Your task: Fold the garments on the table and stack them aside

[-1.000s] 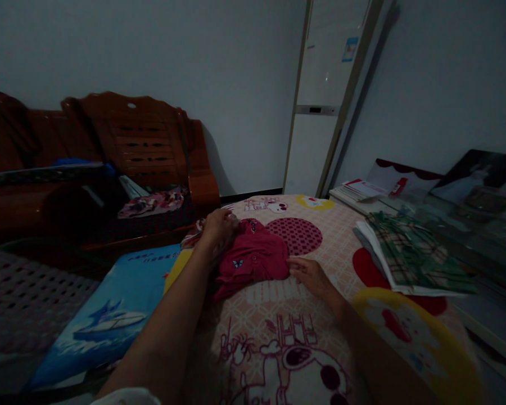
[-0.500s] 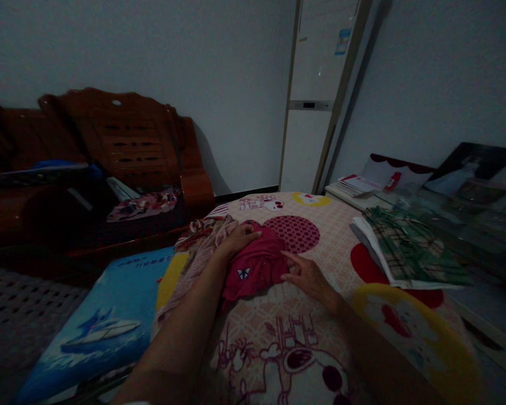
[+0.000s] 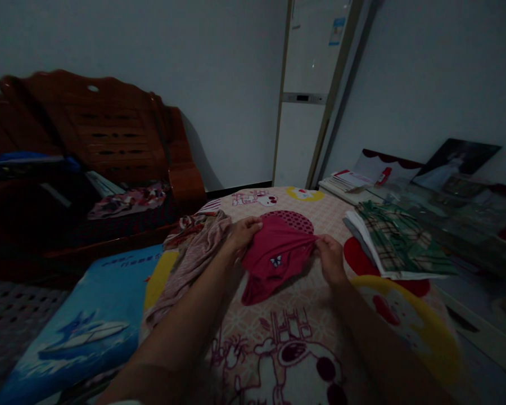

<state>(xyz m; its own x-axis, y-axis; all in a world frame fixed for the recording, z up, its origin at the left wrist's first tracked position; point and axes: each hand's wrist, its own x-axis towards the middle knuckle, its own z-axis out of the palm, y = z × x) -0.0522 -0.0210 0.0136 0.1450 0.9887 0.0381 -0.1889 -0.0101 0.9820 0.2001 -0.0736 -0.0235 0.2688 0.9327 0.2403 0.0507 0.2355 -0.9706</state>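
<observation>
Above the near stretch of the patterned cover (image 3: 227, 323), the magenta garment (image 3: 261, 256) spans the gap between the two hands, its loose lower edge drooping nearer than both grips. The right hand (image 3: 332, 259) pinches its drawn-out right corner between thumb and fingers, while the left hand (image 3: 242, 237) has fingers closed on its upper left edge; beyond stands a wooden chair (image 3: 118, 132).

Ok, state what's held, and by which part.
The pink garment, pinched by the left hand at its upper-left edge and the right hand at its right edge.
</observation>
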